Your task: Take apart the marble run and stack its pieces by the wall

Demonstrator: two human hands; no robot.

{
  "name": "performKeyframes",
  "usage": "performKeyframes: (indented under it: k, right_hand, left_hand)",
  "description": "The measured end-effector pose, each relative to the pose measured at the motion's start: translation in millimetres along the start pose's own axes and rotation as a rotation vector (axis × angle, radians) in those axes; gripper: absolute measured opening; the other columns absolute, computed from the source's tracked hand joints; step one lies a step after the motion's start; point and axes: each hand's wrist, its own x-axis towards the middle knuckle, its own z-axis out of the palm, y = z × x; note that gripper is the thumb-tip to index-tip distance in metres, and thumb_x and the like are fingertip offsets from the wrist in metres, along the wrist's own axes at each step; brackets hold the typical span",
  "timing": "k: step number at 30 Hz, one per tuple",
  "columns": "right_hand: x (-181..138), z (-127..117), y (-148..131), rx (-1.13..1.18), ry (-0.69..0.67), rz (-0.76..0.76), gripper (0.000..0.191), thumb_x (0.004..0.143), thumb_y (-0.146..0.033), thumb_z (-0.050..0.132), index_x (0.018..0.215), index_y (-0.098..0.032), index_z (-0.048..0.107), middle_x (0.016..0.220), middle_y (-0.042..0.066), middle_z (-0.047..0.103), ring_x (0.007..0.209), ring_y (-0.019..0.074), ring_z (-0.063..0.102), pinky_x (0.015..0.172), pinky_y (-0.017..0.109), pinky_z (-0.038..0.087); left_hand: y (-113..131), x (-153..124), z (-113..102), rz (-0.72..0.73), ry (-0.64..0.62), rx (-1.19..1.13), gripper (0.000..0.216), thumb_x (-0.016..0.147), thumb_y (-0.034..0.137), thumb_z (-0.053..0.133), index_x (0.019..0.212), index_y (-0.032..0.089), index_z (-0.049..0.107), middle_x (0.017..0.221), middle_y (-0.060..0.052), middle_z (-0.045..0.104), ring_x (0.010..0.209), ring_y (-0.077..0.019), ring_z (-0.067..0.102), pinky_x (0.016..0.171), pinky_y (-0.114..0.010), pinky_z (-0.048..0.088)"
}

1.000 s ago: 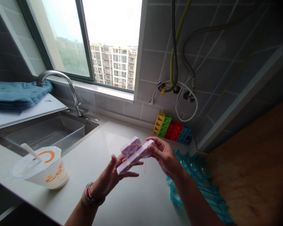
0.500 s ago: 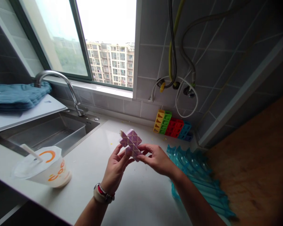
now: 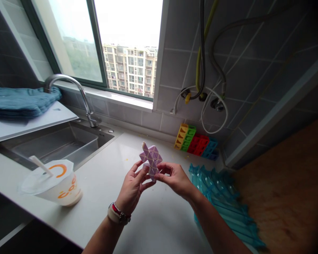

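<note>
A purple snake puzzle (image 3: 151, 157) with pale edges is held above the white counter, folded into a knobbly shape with one straight end sticking up to the left. My left hand (image 3: 135, 181) grips its lower left side, thumb on the front face and fingers behind. From the right, my right hand (image 3: 175, 178) pinches the lower right part between thumb and fingers. Some of the puzzle's lower part is hidden by the fingers. A watch band and bracelets (image 3: 118, 213) circle my left wrist.
A drink cup with a straw (image 3: 53, 183) stands on the counter (image 3: 106, 165) at left, before a steel sink (image 3: 55, 144) with a faucet (image 3: 82, 95). Blue cloth (image 3: 23, 100) lies on a white board. Coloured plastic racks (image 3: 196, 141) and teal trays (image 3: 222, 201) are at right.
The puzzle has turned in my hands: its straight end now points more steeply upward and its facets show differently. Both hands still hold it. The whole view has shifted slightly.
</note>
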Motion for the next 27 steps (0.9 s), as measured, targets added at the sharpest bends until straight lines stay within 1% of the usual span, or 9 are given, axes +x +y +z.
performKeyframes:
  k: [3, 6, 10, 13, 16, 19, 23, 25, 27]
  right_hand:
    - [1, 1, 2, 0.029, 0.048, -0.004, 0.034, 0.075, -0.035, 0.087, 0.102, -0.017, 0.076, 0.092, 0.006, 0.076, 0.083, 0.0205, 0.068, 0.079, 0.034, 0.054]
    - [1, -2, -1, 0.052, 0.078, -0.024, 0.035, 0.079, -0.039, 0.085, 0.105, -0.018, 0.076, 0.099, 0.008, 0.077, 0.09, 0.0235, 0.071, 0.084, 0.037, 0.056]
    - [0, -9, -10, 0.023, 0.032, -0.006, 0.036, 0.079, -0.038, 0.085, 0.107, -0.018, 0.075, 0.1, 0.008, 0.077, 0.093, 0.0247, 0.071, 0.087, 0.039, 0.056]
    - [-2, -12, -14, -0.027, -0.001, 0.01, 0.039, 0.077, -0.036, 0.087, 0.11, -0.019, 0.075, 0.098, 0.007, 0.077, 0.092, 0.0231, 0.07, 0.083, 0.036, 0.056]
    - [-3, -12, -15, -0.084, -0.025, 0.006, 0.041, 0.076, -0.037, 0.087, 0.111, -0.02, 0.074, 0.098, 0.006, 0.076, 0.093, 0.0223, 0.069, 0.079, 0.033, 0.055]
    - [-4, -13, -15, -0.164, -0.081, 0.024, 0.036, 0.081, -0.041, 0.083, 0.107, -0.019, 0.074, 0.097, 0.007, 0.075, 0.09, 0.0219, 0.067, 0.075, 0.032, 0.054]
    - [-7, -10, -18, -0.245, -0.097, -0.004, 0.033, 0.085, -0.045, 0.078, 0.105, -0.019, 0.073, 0.095, 0.007, 0.074, 0.087, 0.0213, 0.068, 0.072, 0.031, 0.054]
    - [-8, -8, -19, -0.254, -0.115, 0.003, 0.032, 0.088, -0.047, 0.074, 0.104, -0.019, 0.072, 0.093, 0.007, 0.073, 0.086, 0.0212, 0.069, 0.071, 0.031, 0.055]
    - [-9, -7, -19, -0.231, -0.161, 0.044, 0.033, 0.09, -0.049, 0.071, 0.101, -0.018, 0.07, 0.09, 0.005, 0.07, 0.083, 0.0202, 0.069, 0.067, 0.03, 0.056]
  left_hand:
    - [1, 0, -1, 0.003, 0.002, -0.027, 0.052, 0.083, 0.035, 0.082, 0.127, 0.022, 0.058, 0.111, -0.009, 0.074, 0.09, -0.0187, 0.072, 0.085, -0.038, 0.06]
    - [-1, 0, -2, -0.001, -0.054, 0.02, 0.054, 0.079, 0.033, 0.086, 0.126, 0.021, 0.062, 0.114, -0.01, 0.074, 0.103, -0.0224, 0.07, 0.094, -0.04, 0.057]
    - [-5, 1, -5, 0.034, -0.09, 0.235, 0.04, 0.082, 0.045, 0.08, 0.106, 0.014, 0.075, 0.096, -0.012, 0.074, 0.09, -0.0229, 0.069, 0.079, -0.036, 0.061]
    - [-9, 2, -7, 0.084, -0.173, 0.326, 0.038, 0.084, 0.047, 0.076, 0.104, 0.015, 0.078, 0.088, -0.01, 0.072, 0.081, -0.0226, 0.067, 0.065, -0.033, 0.062]
    - [-12, 0, -7, 0.178, -0.183, 0.378, 0.034, 0.087, 0.044, 0.073, 0.106, 0.016, 0.078, 0.085, -0.009, 0.071, 0.077, -0.0222, 0.067, 0.062, -0.031, 0.061]
    - [-12, -3, -5, 0.294, -0.177, 0.48, 0.031, 0.091, 0.042, 0.068, 0.108, 0.018, 0.078, 0.093, -0.01, 0.072, 0.075, -0.0213, 0.067, 0.057, -0.028, 0.059]
    - [-7, -8, -2, 0.462, -0.087, 0.656, 0.021, 0.091, 0.035, 0.068, 0.102, 0.02, 0.076, 0.094, -0.009, 0.072, 0.075, -0.0205, 0.065, 0.056, -0.024, 0.053]
    - [-4, -9, -3, 0.481, -0.055, 0.705, 0.016, 0.09, 0.034, 0.068, 0.095, 0.019, 0.073, 0.087, -0.007, 0.071, 0.073, -0.0193, 0.063, 0.056, -0.023, 0.048]
    - [-2, -7, -5, 0.466, -0.09, 0.74, 0.019, 0.092, 0.036, 0.065, 0.086, 0.018, 0.069, 0.078, -0.004, 0.067, 0.067, -0.0168, 0.058, 0.055, -0.023, 0.043]
